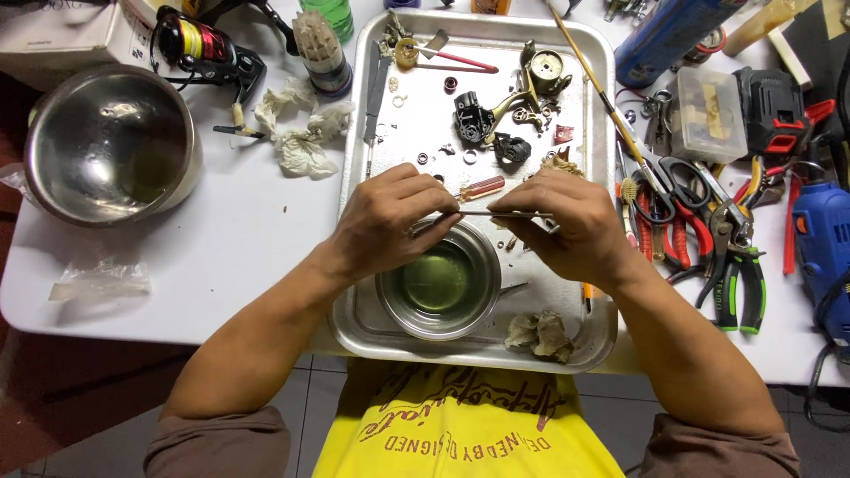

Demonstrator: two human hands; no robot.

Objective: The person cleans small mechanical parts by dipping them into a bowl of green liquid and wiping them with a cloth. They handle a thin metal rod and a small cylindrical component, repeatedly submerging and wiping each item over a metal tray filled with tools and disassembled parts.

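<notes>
White tabletop (pixel 239 239) fills our view, crowded with tools, and on it sits a rectangular brushed-metal tray (pixel 602 336) whose near edge is partly covered by our forearms. Our left hand (pixel 390 221) and right hand (pixel 567 226) meet above a small round steel bowl of greenish liquid (pixel 440 283), both pinched shut on a thin straight metal rod (pixel 482 212) held level between them; its ends vanish under our fingers, so we cannot tell its full length. Just behind it lies a small screwdriver with an amber handle (pixel 481 188). Farther back on the tray, dark disassembled fishing-reel parts (pixel 482 124) lie scattered, too small to sort out. Red-handled pliers (pixel 680 239) rest right of the tray.
</notes>
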